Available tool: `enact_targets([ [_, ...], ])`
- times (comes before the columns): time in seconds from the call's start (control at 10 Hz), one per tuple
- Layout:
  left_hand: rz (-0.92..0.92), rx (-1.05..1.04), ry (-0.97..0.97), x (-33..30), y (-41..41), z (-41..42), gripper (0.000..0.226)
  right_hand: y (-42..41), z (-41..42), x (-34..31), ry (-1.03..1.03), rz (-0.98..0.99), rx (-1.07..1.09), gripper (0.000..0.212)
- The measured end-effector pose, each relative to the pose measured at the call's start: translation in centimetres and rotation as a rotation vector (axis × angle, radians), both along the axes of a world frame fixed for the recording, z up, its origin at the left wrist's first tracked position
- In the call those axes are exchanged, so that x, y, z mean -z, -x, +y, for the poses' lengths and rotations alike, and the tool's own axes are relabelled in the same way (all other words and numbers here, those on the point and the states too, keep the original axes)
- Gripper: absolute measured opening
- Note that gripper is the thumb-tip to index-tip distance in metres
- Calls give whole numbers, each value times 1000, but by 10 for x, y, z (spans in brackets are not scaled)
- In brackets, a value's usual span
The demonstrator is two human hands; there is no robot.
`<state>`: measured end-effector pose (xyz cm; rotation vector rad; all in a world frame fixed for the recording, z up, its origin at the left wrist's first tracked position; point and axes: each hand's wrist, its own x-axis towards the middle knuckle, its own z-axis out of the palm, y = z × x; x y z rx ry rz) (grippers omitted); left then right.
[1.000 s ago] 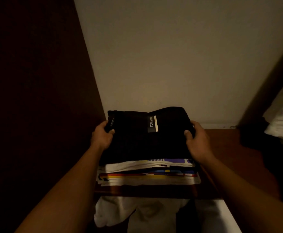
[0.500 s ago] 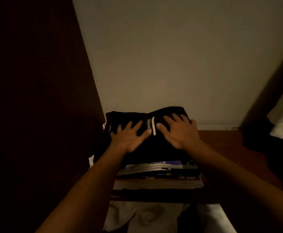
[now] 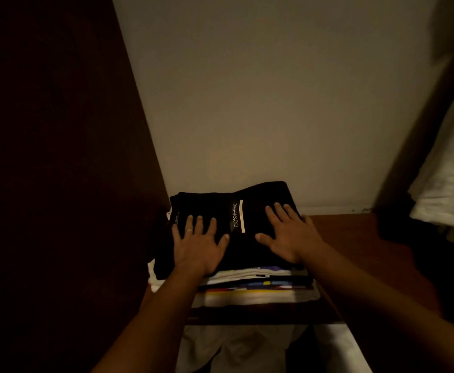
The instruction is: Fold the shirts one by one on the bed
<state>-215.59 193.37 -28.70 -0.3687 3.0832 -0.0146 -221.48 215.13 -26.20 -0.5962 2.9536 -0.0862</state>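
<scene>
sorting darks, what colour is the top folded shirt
Black, with a pale label strip; top folded shirt, head view.

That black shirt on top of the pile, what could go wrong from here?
1. The black shirt lies skewed on the stack of folded shirts, overhanging at the left; pressing could tip it off.
2. The left hand and right hand press flat with spread fingers; sliding outward could drag the fold open.
3. The stack sits near the shelf's front edge, so a nudge might spill it.
</scene>
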Motion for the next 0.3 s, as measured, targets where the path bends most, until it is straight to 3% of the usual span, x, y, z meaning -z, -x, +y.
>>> enact_targets([
  [0.2, -22, 55, -57, -26, -51, 5, 60, -51, 25, -32, 22, -5, -34, 66],
  [0.3, -79, 93, -127, -49, -75, 15, 47, -80, 40, -50, 31, 44, -39, 46],
])
